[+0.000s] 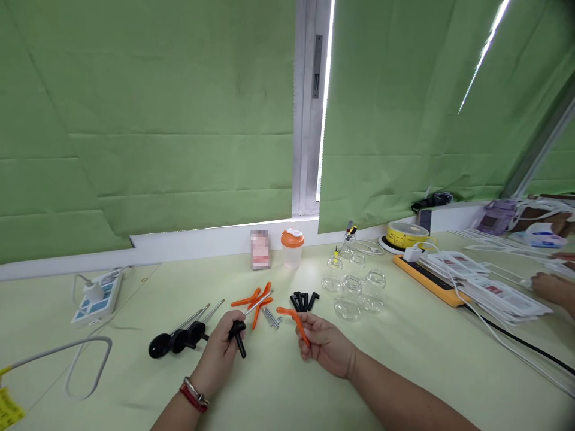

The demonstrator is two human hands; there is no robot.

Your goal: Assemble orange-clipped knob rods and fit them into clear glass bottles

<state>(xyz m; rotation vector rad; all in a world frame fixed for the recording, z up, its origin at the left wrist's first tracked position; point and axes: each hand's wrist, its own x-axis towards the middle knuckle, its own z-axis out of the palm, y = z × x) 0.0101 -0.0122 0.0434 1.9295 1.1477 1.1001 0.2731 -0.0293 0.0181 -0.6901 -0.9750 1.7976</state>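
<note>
My left hand [219, 350] is closed around a black part [236, 329] that has a stubby black arm pointing down and a thin metal rod [258, 304] pointing up and right. Between the thumb and fingers of my right hand [326, 342] is a bent orange plastic piece [299, 326]. More orange plastic pieces [258, 299] lie loosely together just beyond my hands. Beside them are several metal screws [272, 318] and a row of small black elbow-shaped parts [305, 300]. Left of my left hand rest black round parts with metal rods [178, 338].
Clear glass jars [353, 293] stand to the right, with screwdrivers [348, 230] at the back. Behind sits an orange-lidded cup [292, 246]. Power strips [101, 299] and cables lie at the left and right. A co-worker's hand [554, 290] is at far right, near stacked white cards [498, 293].
</note>
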